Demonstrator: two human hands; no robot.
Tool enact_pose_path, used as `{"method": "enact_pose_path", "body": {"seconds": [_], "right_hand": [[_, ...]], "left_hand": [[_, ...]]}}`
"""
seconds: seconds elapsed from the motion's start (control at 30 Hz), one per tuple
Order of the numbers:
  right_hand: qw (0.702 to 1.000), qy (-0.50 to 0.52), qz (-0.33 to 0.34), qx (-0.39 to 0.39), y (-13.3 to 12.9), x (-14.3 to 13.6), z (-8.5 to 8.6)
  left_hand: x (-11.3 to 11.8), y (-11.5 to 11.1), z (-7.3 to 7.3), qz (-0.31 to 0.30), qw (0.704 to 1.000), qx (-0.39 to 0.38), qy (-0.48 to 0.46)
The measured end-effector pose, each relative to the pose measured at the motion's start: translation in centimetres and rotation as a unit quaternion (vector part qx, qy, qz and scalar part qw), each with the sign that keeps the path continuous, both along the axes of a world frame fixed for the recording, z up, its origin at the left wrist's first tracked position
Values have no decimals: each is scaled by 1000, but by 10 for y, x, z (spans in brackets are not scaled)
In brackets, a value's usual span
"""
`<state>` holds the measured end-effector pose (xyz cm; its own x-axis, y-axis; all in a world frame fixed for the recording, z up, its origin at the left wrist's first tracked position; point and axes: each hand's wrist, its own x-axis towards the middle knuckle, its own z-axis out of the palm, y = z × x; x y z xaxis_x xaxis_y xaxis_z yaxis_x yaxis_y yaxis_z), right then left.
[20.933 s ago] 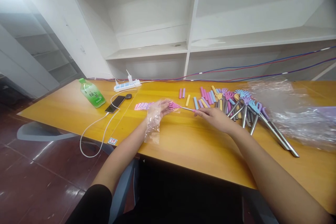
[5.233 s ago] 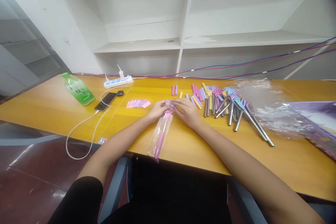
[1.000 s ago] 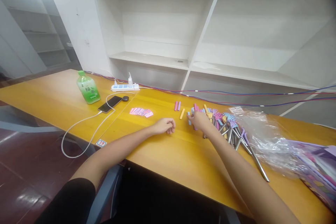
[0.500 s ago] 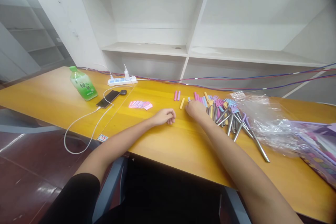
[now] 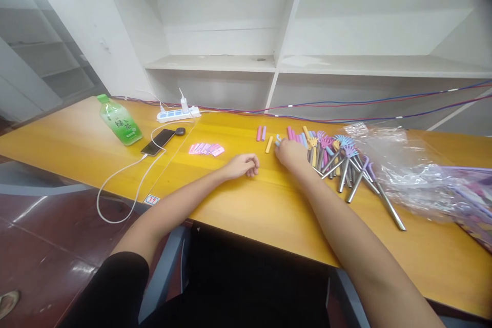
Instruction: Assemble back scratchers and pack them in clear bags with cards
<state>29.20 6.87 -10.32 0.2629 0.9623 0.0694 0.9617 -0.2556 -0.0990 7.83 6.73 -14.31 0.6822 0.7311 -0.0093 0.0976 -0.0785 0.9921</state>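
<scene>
"Green drink bottle [image 5: 121, 123], just one, at the left of your table [image 5: 246, 202]. What comes next?"

"One dark phone [image 5: 158, 142] with a white cable on it, one small black object [image 5: 180, 131] near its top end, and one white power strip [image 5: 179, 114] behind. Then one row of pink and purple cards [image 5: 206, 149], overlapping too much for a sure count."

"And your left hand [image 5: 243, 165]?"

"Curled closed near the table's middle, with nothing seen in it. Beyond it you have two tubes side by side, one pink tube [image 5: 259, 133] and one purple tube [image 5: 264, 133], then one yellow tube [image 5: 269, 144]."

"What is your right hand [image 5: 291, 154] doing?"

"Its fingers are bent down at one light blue piece [image 5: 278, 139], just right of the yellow tube. They cover most of it, so I can't tell whether you grip it."

"Farther right?"

"One heap of coloured tubes and claw-headed metal rods [image 5: 346, 164], too tangled to count, then crumpled clear plastic [image 5: 411, 169], and one purple printed item [image 5: 474, 197] at the edge."
</scene>
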Motion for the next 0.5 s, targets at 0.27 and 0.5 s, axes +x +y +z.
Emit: {"method": "enact_pose_path", "body": {"seconds": [0.27,0.5], "right_hand": [[996,72,57,-9,-22,-10,42],[949,242,198,35,-69,-43,39]], "left_hand": [[1,-1,3,38,999,-13,-34],[1,-11,16,-38,993,-21,-114]]}}
